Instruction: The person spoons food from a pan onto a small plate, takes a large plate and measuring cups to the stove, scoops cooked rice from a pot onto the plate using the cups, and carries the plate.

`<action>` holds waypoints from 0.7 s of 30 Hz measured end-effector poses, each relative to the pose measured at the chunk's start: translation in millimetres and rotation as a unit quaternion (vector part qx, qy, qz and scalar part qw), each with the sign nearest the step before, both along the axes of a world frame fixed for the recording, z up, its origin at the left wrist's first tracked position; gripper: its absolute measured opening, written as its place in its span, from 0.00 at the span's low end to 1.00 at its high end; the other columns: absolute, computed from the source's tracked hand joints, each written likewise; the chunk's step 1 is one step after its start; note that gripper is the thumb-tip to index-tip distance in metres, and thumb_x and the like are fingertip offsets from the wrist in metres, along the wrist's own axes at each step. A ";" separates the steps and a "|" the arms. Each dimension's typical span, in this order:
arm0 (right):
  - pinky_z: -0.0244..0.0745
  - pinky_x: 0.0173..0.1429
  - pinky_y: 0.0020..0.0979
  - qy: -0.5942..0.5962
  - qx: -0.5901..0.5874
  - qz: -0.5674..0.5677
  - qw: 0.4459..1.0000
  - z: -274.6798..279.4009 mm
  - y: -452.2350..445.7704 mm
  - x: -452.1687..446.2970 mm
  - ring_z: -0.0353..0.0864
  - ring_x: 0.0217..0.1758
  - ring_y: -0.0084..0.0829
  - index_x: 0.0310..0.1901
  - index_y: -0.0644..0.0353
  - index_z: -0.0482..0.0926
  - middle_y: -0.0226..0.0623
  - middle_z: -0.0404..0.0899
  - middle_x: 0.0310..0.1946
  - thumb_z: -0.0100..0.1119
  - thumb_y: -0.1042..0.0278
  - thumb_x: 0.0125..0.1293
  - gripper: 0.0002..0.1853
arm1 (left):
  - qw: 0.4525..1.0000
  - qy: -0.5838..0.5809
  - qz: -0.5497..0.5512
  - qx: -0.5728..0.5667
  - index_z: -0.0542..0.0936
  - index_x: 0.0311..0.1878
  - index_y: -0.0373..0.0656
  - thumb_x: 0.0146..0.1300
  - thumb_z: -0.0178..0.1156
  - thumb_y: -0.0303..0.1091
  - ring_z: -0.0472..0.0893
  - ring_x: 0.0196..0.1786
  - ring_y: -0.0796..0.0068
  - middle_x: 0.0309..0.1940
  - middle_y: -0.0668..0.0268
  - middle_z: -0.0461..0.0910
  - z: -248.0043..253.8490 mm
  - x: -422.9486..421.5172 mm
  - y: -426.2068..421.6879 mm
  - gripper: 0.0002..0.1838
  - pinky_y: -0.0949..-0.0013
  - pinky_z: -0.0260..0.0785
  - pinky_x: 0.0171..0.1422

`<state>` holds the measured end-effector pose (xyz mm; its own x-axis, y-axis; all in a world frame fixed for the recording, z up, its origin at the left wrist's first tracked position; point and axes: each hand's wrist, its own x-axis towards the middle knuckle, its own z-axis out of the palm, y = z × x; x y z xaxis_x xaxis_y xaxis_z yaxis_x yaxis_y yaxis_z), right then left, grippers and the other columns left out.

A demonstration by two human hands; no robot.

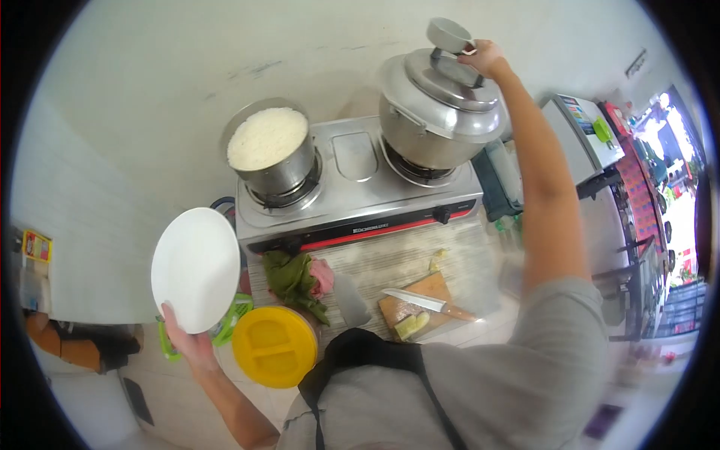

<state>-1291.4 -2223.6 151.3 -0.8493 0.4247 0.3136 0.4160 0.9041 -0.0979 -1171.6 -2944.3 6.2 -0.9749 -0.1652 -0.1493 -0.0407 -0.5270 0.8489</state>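
A white oval plate [196, 270] is in my left hand [184, 339], gripped at its lower edge and tilted upright left of the stove. My right hand [486, 58] is up at the large silver pot [427, 120], its fingers closed on the handle of a small light-coloured cup [448, 35] just above the lid [450, 79]. The pot's lid is on. On the left burner stands an open pot [281, 171] full of white rice [268, 139].
Below the two-burner stove [360, 202] lie a green cloth [289, 279], a cutting board [431, 289] with a knife [416, 299] and cut green pieces [412, 325]. A yellow-lidded container [274, 346] is near my left forearm. A refrigerator [574, 135] stands right.
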 end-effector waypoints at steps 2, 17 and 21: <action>0.74 0.57 0.38 0.040 -0.033 0.020 0.998 9.6 -1.0 1.5 0.79 0.53 0.43 0.50 0.62 0.80 0.50 0.79 0.49 0.70 0.38 0.47 0.37 | 1.000 0.010 -0.005 -0.004 0.63 0.67 0.36 0.74 0.43 0.46 0.70 0.65 0.64 0.64 0.58 0.70 4.6 -2.1 -3.8 0.27 0.59 0.61 0.70; 0.73 0.55 0.43 -0.062 0.146 0.393 0.906 -78.9 -318.2 -121.9 0.78 0.54 0.44 0.62 0.53 0.66 0.41 0.83 0.42 0.53 0.52 0.65 0.26 | 0.995 -0.055 -0.084 -0.005 0.64 0.65 0.31 0.67 0.49 0.33 0.75 0.60 0.58 0.59 0.53 0.73 -55.4 -81.3 5.3 0.25 0.58 0.66 0.65; 0.75 0.53 0.42 -0.047 0.183 0.385 0.903 -111.8 -330.6 -152.0 0.81 0.50 0.42 0.64 0.52 0.61 0.38 0.83 0.42 0.57 0.61 0.62 0.29 | 0.992 -0.073 -0.099 -0.028 0.64 0.65 0.32 0.67 0.49 0.32 0.76 0.58 0.59 0.58 0.53 0.73 -53.0 -90.4 16.9 0.24 0.57 0.69 0.62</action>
